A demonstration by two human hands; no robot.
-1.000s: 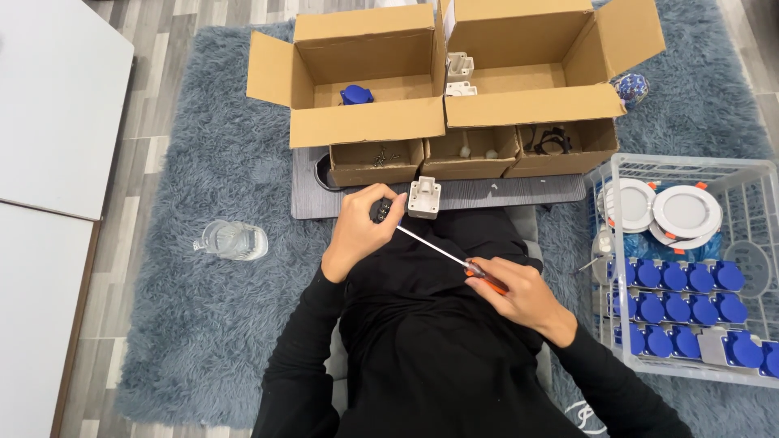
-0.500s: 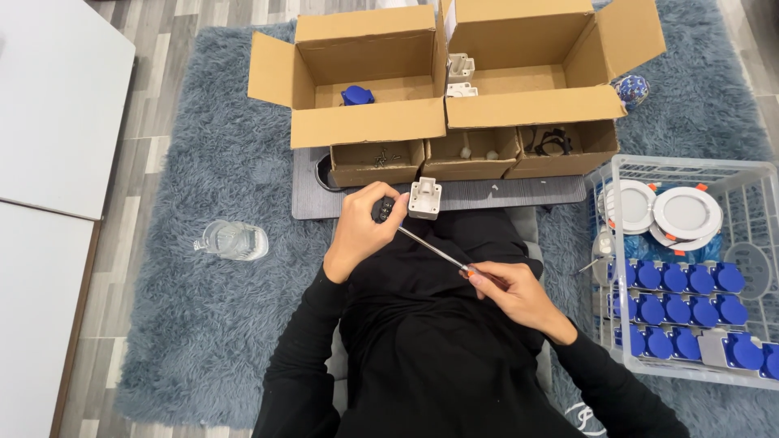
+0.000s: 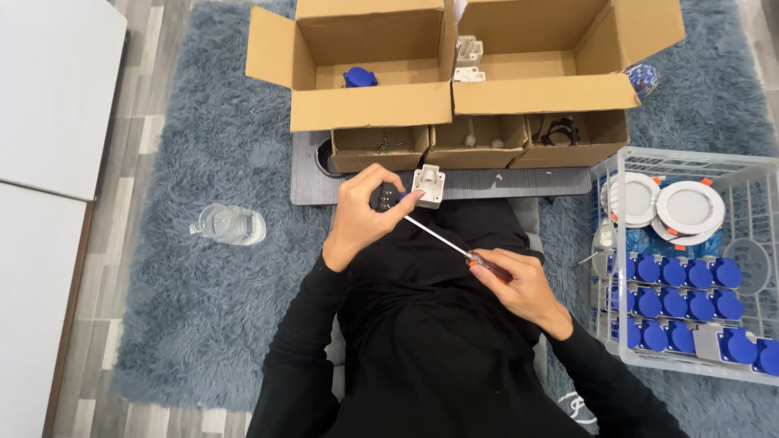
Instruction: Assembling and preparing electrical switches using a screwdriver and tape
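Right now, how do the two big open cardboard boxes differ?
The left box holds one blue part; the right box shows white parts at its left edge. The left box's left flap spreads out; the right box's right flap does. Both are brown, open, side by side.

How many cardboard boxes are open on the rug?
5. Two big boxes side by side at the top, left and right; three small ones in a row below: left, middle, right. More may be hidden.
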